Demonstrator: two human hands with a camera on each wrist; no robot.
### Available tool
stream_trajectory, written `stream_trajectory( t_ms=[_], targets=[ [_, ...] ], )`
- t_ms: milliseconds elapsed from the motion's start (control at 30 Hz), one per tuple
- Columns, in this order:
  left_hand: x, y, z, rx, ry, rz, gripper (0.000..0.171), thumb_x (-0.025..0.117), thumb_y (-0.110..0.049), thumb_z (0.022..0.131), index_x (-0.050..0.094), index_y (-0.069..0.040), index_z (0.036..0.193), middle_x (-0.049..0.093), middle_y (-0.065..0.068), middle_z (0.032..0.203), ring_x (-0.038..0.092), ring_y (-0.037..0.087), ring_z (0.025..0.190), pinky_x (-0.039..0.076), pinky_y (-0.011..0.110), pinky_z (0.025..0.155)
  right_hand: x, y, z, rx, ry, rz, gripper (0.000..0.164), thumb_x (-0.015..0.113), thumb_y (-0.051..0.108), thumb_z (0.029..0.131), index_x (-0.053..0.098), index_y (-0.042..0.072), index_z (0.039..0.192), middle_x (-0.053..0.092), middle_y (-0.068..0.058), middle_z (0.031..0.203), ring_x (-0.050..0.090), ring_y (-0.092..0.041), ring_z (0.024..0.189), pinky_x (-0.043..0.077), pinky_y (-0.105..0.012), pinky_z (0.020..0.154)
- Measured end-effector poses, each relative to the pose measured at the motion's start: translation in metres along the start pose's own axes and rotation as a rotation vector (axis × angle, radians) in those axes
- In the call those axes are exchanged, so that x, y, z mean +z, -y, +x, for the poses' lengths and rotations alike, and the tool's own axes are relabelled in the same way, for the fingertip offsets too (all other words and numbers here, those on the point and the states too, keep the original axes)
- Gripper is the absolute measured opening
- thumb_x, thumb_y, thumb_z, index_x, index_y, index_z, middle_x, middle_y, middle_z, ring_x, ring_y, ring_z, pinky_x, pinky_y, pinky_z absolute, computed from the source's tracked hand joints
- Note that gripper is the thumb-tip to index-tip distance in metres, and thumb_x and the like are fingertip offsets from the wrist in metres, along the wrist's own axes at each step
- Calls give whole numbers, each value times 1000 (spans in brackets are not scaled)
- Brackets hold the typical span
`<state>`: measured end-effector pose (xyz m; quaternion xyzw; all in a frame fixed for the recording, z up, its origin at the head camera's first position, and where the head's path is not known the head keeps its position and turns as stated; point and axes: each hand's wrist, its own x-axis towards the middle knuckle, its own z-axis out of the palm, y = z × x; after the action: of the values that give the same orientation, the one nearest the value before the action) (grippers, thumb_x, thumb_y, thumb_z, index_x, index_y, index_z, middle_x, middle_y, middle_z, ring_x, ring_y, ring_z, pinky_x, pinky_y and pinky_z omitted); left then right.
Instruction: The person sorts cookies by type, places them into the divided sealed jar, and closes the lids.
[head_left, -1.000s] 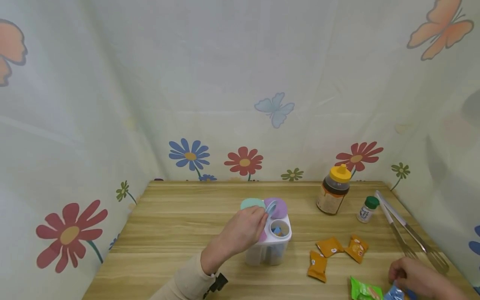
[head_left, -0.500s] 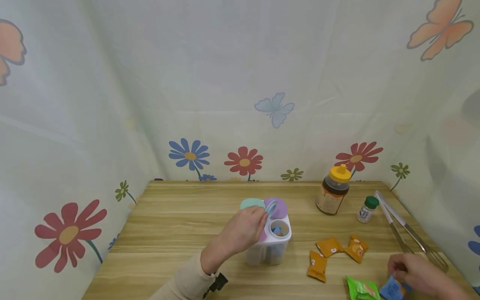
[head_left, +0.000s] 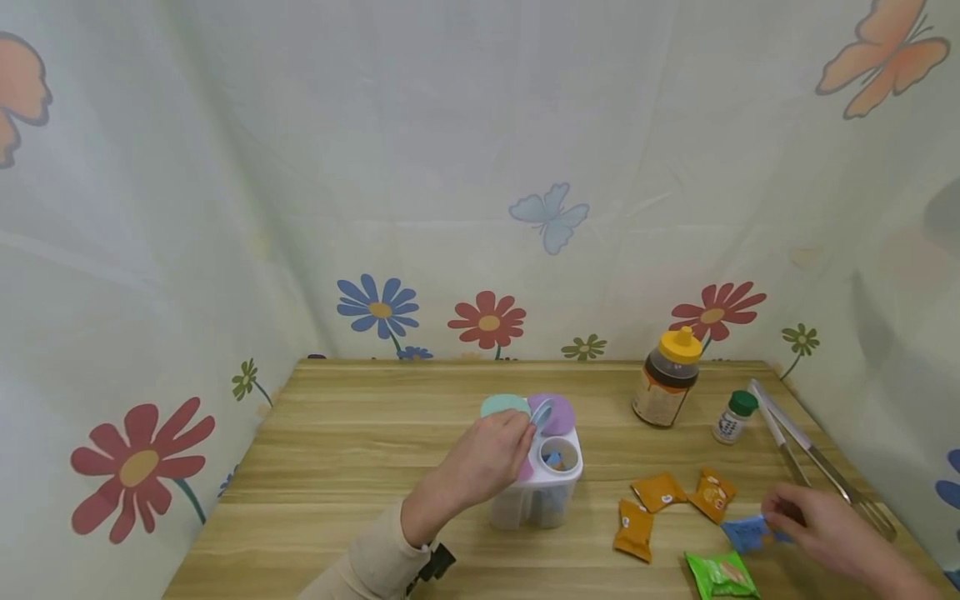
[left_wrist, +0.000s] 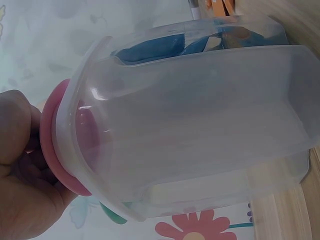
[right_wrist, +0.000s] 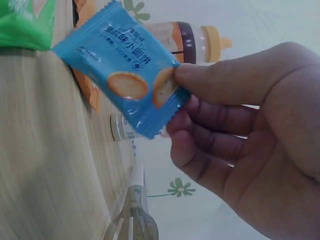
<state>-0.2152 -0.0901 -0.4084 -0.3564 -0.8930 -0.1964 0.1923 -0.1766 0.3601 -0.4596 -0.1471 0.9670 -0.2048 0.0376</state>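
My right hand (head_left: 821,527) pinches a blue biscuit packet (right_wrist: 120,67) at one corner between thumb and fingers. The packet is raised over the right of the table. My left hand (head_left: 487,454) is on top of a clear storage canister (left_wrist: 200,110) and grips its light-blue flip lid (head_left: 543,414), which is tilted up. Beside that lid a round opening (head_left: 559,467) shows, with blue packets (left_wrist: 155,48) inside that compartment. The other lids, green (head_left: 504,405), purple (head_left: 553,419) and pink (left_wrist: 55,135), lie down. A green packet (head_left: 720,575) lies on the table below the right hand.
Several orange packets (head_left: 636,531) lie right of the canister. Behind them stand a yellow-capped bottle (head_left: 666,387) and a small green-capped jar (head_left: 731,419). Metal tongs (head_left: 813,450) lie along the right table edge. A flowered curtain (head_left: 420,208) hangs behind the table.
My right hand has picked the blue packet up off the table and carried it up and left, past the green packet, which shifted slightly left. My left hand keeps its place on the lid.
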Motion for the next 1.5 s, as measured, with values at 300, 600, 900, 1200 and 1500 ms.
stream_trajectory(
  t_ms=[300, 600, 900, 1200, 1500],
  targets=[
    [1, 0, 0, 4, 4, 3, 18, 53, -18, 100, 54, -12, 83, 44, -7, 71, 41, 6, 63, 33, 13, 53, 8, 9, 3, -105, -147, -38, 12, 67, 9, 90, 59, 17, 84, 49, 17, 66, 39, 6, 56, 36, -21, 49],
    [-3, -1, 1, -9, 20, 11, 18, 53, -19, 100, 54, -12, 83, 44, -6, 71, 41, 7, 64, 34, 13, 53, 10, 20, 13, -245, -312, -38, 20, 71, 5, 86, 59, 20, 82, 48, 23, 67, 40, 9, 59, 37, -20, 49],
    [-2, -1, 0, 0, 17, 11, 17, 54, -18, 100, 55, -12, 84, 45, -6, 72, 41, 6, 63, 34, 12, 53, 13, 29, 20, -359, -427, 30, 30, 75, -5, 77, 63, 21, 86, 58, 21, 73, 52, 8, 66, 43, -15, 55],
    [-2, -1, 1, -10, 17, 10, 17, 54, -19, 100, 56, -12, 85, 45, -6, 71, 41, 6, 63, 34, 12, 52, 18, 39, 30, -392, -510, 27, 35, 77, -8, 72, 65, 21, 88, 62, 18, 76, 53, 7, 66, 40, -10, 58],
    [-2, -1, 1, -25, 28, -8, 16, 54, -19, 100, 55, -12, 85, 44, -6, 70, 40, 6, 62, 34, 12, 52, 19, 49, 41, -474, -560, 47, 36, 78, -11, 68, 68, 17, 88, 63, 15, 79, 53, 5, 68, 41, -12, 59]
  ],
)
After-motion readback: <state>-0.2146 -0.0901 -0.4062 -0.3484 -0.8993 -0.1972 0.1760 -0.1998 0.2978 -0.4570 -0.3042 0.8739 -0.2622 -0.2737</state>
